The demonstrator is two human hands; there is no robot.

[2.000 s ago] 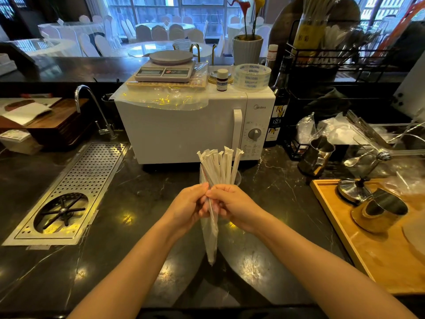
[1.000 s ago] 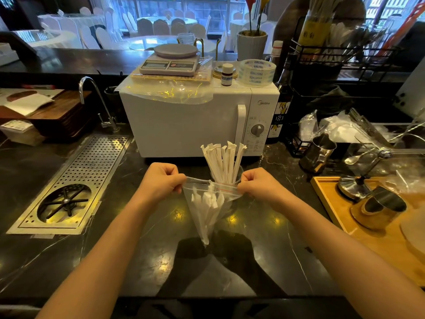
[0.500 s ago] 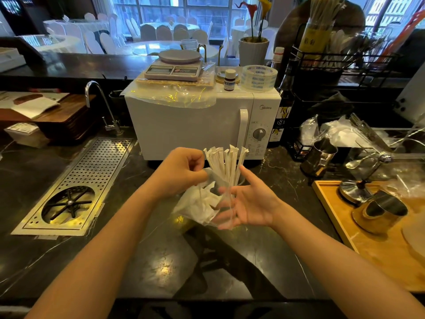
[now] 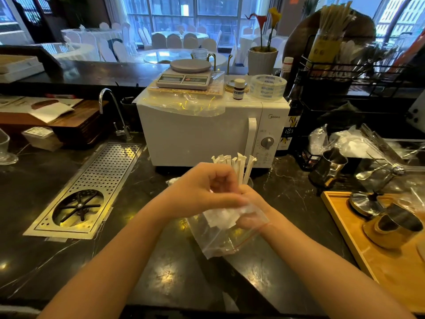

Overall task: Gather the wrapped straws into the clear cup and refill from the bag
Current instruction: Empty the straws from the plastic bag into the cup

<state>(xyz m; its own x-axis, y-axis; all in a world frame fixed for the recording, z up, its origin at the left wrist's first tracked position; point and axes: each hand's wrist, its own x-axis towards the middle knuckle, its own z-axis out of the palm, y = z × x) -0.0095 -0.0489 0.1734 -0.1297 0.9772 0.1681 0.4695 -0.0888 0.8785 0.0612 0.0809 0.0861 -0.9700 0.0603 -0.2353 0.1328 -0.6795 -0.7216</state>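
Straws [image 4: 220, 218]: light, crushable, in limp bag [image 4: 220, 238]. Right hand [image 4: 249, 210] inside, grip unclear; left hand [image 4: 204, 192] pinches rim, cup [image 4: 249, 181] at twelve o'clock.

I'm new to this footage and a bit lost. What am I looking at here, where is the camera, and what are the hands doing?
No machine here: a person wears a wide-angle camera on the head, looking down at their own two bare hands over a dark marble counter. The left hand is closed in front, and the right hand is reaching into a clear zip bag of wrapped straws. Just behind the hands, more wrapped straws stand upright; the cup that holds them is mostly hidden. Around them: a white microwave with a kitchen scale on top, a metal drain tray on the left, and a wooden tray on the right.
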